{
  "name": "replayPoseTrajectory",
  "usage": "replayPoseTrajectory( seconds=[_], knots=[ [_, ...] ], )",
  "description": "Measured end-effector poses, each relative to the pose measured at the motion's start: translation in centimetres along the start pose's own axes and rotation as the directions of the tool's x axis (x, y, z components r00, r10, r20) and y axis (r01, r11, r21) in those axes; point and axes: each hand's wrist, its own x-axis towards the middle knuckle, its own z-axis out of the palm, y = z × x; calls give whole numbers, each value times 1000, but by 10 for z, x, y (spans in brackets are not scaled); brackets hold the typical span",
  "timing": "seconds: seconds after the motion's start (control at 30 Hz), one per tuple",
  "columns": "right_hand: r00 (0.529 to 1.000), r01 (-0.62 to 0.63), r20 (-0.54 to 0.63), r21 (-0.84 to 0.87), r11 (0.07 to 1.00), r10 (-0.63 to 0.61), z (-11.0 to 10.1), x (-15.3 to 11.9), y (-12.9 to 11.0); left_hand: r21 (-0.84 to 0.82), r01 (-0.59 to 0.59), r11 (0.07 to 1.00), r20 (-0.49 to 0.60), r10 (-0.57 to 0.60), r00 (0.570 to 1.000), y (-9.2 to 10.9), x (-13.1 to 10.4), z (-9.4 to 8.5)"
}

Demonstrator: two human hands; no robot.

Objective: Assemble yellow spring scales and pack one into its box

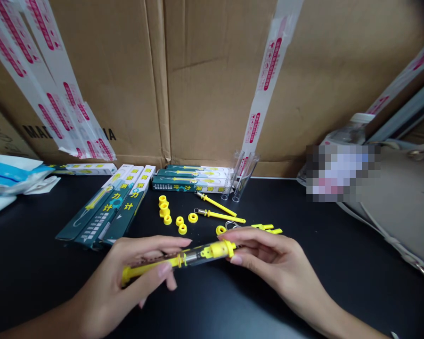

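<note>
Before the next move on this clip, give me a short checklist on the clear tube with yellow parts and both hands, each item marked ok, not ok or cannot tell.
1. Left hand grips the clear tube near its yellow end: ok.
2. Right hand pinches the yellow cap on the tube's other end: ok.
3. Tube is held above the black table, apart from it: ok.
4. Cap fully seated on the tube: cannot tell.
5. Spare yellow rings and yellow rods lie on the table beyond the hands: ok.
6. Two empty clear tubes lean against the cardboard box: ok.
</note>
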Motion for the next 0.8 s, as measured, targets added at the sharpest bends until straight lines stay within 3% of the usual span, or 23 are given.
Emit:
replayPoseTrajectory(
  seconds=[0.17,0.37,0.43,0.53,0.63,0.8],
  knots=[
    [1000,28,-7,-6,1000,-28,0,1,2,-303,54,951,191,5,981,-8,5,-11],
    [998,60,-23,-20,998,-60,-2,0,1,-568,82,819,269,91,959,1,14,-13],
    [999,51,-17,-19,999,-51,-2,1,1,-562,110,820,325,97,941,4,14,-12],
    [999,34,-8,-14,999,-34,-1,1,1,-486,170,857,355,16,935,6,12,-10],
    [1000,28,-11,-18,999,-28,2,1,1,-424,221,878,319,-84,944,4,10,-10],
    [1000,28,-6,9,1000,-28,4,0,0,-397,219,891,230,-135,964,-4,10,-8]
  ],
)
